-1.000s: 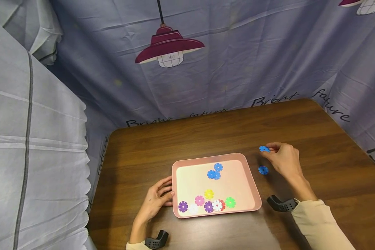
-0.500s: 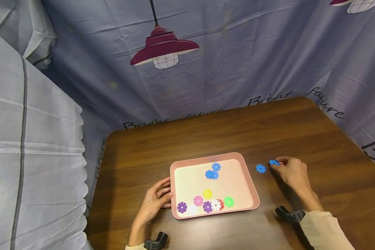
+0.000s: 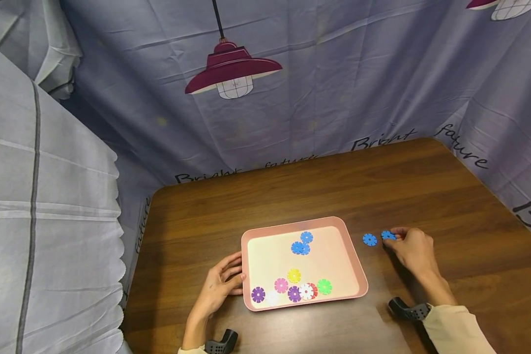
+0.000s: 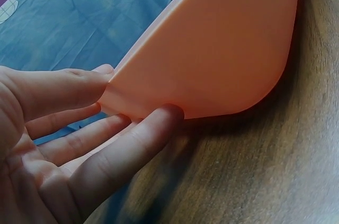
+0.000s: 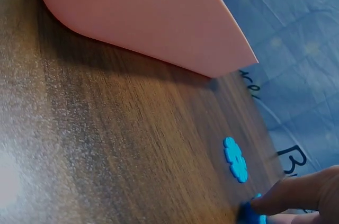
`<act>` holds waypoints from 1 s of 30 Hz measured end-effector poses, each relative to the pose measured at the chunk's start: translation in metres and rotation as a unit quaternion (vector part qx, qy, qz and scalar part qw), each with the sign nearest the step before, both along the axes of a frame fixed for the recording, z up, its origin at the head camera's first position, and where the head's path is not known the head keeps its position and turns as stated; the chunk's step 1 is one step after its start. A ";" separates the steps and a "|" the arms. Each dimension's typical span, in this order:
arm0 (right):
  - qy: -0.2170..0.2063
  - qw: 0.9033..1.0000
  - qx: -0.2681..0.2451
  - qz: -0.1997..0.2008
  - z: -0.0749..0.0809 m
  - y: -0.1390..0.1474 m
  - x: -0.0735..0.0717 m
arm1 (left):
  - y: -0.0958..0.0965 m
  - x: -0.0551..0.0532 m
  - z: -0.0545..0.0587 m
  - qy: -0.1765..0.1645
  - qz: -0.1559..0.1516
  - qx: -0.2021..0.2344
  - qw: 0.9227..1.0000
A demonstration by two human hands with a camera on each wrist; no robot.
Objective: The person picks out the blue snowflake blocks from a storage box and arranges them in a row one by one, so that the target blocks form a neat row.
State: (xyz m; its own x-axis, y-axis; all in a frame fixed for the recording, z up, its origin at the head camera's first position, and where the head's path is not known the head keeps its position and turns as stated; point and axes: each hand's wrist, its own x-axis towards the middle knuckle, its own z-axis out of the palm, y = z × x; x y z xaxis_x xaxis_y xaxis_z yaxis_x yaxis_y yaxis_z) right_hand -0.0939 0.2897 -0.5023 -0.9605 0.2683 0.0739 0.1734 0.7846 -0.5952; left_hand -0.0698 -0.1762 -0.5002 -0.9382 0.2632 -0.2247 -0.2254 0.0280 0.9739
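My left hand holds the left side of a pink rectangular tray. In the left wrist view its thumb is at the tray's rim and the fingers are against the outer wall. My right hand pinches a blue notched plastic disc between thumb and fingers, close over the wood right of the tray. A second blue disc lies flat on the table just left of it. In the right wrist view the pinched disc is partly hidden by the fingers.
Inside the tray, several blue discs cluster near the back. Along its front lie purple, pink, yellow, white, red and green discs. The wooden table meets a printed curtain behind.
My right hand has brought its blue disc rightward and nearer, down beside the other blue disc on the table. The left hand has stayed at the tray.
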 end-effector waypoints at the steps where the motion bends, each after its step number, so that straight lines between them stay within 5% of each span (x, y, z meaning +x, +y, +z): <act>1: 0.002 1.000 0.002 0.002 0.000 -0.001 0.000 | 0.000 0.000 0.000 0.001 0.000 0.000 1.000; 17: 0.034 0.999 0.009 0.016 0.003 -0.004 0.000 | -0.001 0.000 -0.002 0.010 -0.003 0.004 1.000; 30: 0.089 0.995 -0.016 0.039 0.066 -0.045 -0.020 | -0.001 0.000 -0.002 0.010 -0.007 0.010 1.000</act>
State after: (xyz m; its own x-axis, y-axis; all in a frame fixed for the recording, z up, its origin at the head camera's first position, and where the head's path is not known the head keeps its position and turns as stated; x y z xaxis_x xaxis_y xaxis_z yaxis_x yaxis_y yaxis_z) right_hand -0.1136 0.2444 -0.4364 -0.9507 0.1983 0.2384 0.0018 0.7723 -0.6353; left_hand -0.0693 -0.1775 -0.5026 -0.9386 0.2804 -0.2010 -0.2060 0.0118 0.9785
